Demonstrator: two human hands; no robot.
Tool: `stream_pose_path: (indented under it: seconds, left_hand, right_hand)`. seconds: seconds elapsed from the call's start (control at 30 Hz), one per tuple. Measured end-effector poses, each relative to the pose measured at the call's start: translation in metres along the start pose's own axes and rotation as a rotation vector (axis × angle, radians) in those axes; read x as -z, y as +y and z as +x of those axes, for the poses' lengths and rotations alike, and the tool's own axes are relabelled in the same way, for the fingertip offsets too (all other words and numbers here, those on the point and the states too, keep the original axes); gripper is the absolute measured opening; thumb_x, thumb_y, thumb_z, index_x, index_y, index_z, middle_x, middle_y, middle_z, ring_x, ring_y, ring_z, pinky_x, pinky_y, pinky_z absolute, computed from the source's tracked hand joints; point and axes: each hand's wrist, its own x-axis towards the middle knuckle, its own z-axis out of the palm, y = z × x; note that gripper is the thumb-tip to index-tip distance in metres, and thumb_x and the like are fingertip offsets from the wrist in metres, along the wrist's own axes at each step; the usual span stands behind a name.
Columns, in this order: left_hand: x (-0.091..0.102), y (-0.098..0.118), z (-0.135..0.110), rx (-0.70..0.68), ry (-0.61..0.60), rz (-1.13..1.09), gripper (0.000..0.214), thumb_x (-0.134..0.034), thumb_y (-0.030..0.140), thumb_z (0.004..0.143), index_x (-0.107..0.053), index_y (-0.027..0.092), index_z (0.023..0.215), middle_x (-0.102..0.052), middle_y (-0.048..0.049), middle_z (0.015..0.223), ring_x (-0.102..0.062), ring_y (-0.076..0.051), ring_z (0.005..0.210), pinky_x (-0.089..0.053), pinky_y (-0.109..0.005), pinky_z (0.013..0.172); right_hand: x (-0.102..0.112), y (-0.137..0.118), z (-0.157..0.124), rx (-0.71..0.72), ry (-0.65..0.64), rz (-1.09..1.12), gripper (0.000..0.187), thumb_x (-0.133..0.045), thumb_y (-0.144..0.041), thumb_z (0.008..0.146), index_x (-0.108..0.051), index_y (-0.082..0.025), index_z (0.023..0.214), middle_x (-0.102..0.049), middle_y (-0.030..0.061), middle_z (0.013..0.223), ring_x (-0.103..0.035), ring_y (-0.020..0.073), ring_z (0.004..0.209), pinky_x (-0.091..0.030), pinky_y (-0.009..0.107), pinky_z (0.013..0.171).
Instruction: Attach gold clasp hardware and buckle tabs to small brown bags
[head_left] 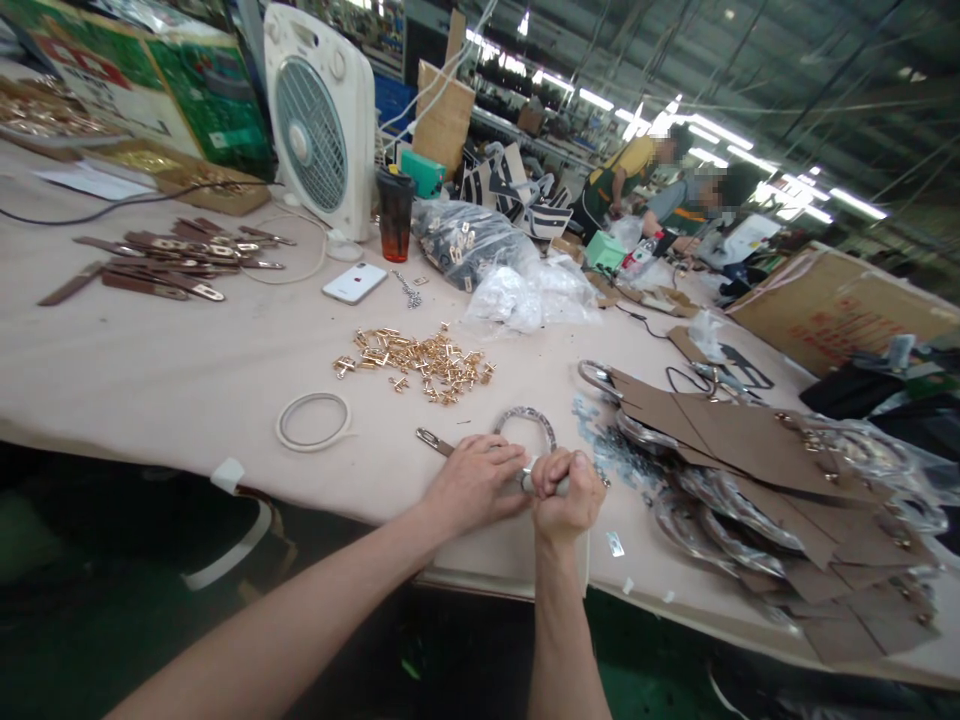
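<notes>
My left hand (480,482) lies fairly flat near the table's front edge, fingers stretched toward the right hand. From beneath it sticks out a brown strap (433,441) with a slotted metal piece at its end. My right hand (568,494) is closed in a fist around a pale-handled tool (537,480); its working end is hidden. Just beyond both hands curves a plastic-wrapped bag handle (525,412), its lower ends covered by the hands. Small gold-coloured metal fittings (439,365) lie in a loose pile farther back.
Brown bag panels with wrapped handles (750,450) are stacked at right. A tape roll (313,421) lies at left, brown straps (172,258) farther off. Behind stand a fan (319,120), a dark cup (394,215), a phone (355,283) and plastic bags (517,290). Two people work in the background.
</notes>
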Motion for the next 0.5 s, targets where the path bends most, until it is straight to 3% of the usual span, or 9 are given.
stream_pose_path:
  seconds: [0.3,0.5]
  left_hand:
    - [-0.001,-0.003,0.001,-0.009,-0.032,-0.032,0.034,-0.069,0.040,0.094,-0.067,0.032,0.128,-0.070,0.0005,0.138,-0.056,-0.025,0.129,-0.039,-0.044,0.109]
    - [-0.001,-0.005,0.000,-0.034,-0.056,-0.024,0.039,-0.073,0.038,0.091,-0.065,0.031,0.129,-0.069,-0.0012,0.138,-0.053,-0.026,0.134,-0.036,-0.045,0.114]
  right_hand:
    - [-0.008,0.014,-0.005,0.115,0.046,-0.168,0.045,-0.048,-0.038,0.103,-0.048,-0.022,0.060,-0.040,-0.0058,0.049,-0.036,0.0109,0.041,-0.030,0.026,0.043]
    - [-0.010,0.023,0.005,-0.007,0.018,-0.476,0.044,-0.051,-0.045,0.101,-0.052,-0.022,0.063,-0.045,-0.0052,0.050,-0.041,0.0114,0.045,-0.034,0.026,0.046]
